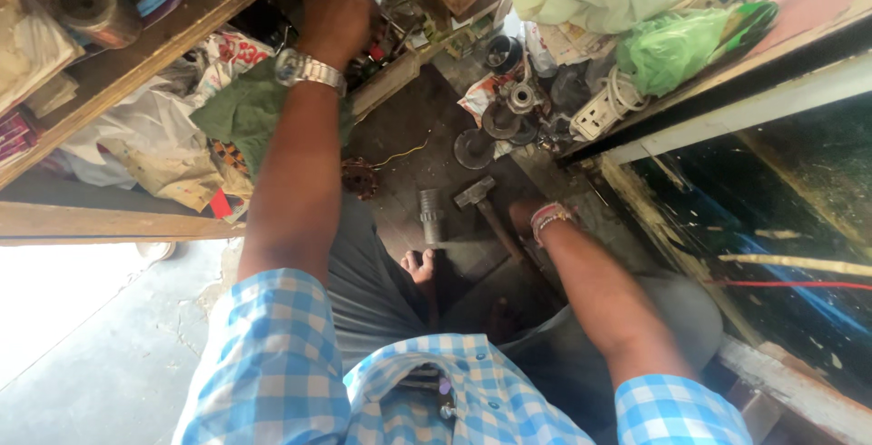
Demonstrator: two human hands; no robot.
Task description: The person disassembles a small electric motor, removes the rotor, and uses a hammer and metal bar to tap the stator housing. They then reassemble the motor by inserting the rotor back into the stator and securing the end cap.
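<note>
Checked blue sleeves fill the near edge. Right hand (529, 215) rests low on the hammer (486, 209) handle, its grip hidden; that handle runs from five o'clock up to the head at eleven. Left hand (334, 11) reaches far off at twelve o'clock into shelf clutter (400, 41), closed, contents unseen. Just left of the hammer stands a metal cylinder (431, 215).

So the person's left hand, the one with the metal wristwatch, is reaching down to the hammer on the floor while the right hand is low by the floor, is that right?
Not quite. The head view shows the left hand, with the metal wristwatch, reaching up into the cluttered wooden shelf, not down to the hammer. The hammer lies untouched on the floor. The right hand is indeed low by the floor, close to the hammer's handle.
</note>
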